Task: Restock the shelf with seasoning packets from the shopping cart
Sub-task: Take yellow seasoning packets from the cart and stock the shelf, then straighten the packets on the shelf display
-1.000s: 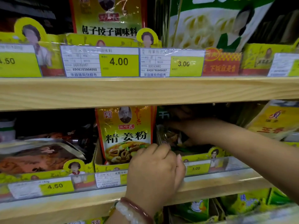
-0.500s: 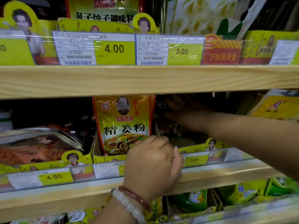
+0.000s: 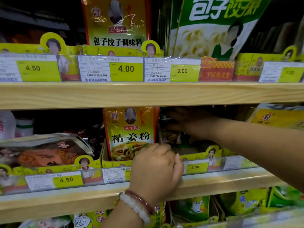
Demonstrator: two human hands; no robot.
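A yellow seasoning packet [image 3: 130,134] with a food picture stands upright in a yellow display box [image 3: 197,155] on the middle shelf [image 3: 65,198]. My left hand [image 3: 156,171], with bead bracelets at the wrist, is curled over the box's front wall just below and right of that packet. My right hand [image 3: 190,122] reaches deep into the dark slot to the right of the packet, its fingers stretched out over dark green packets [image 3: 174,140] there. The shadow hides how those packets lie. No shopping cart is in view.
The upper shelf board [image 3: 148,94] hangs low over the slot and carries price tags and more packets. Flat brown packets [image 3: 42,153] lie to the left, a yellow packet [image 3: 279,119] leans at the right, and green and yellow packets [image 3: 194,209] fill the shelf below.
My right hand has pushed further back and up into the slot. My left hand has stayed curled on the box front. The view has tilted a little upward.
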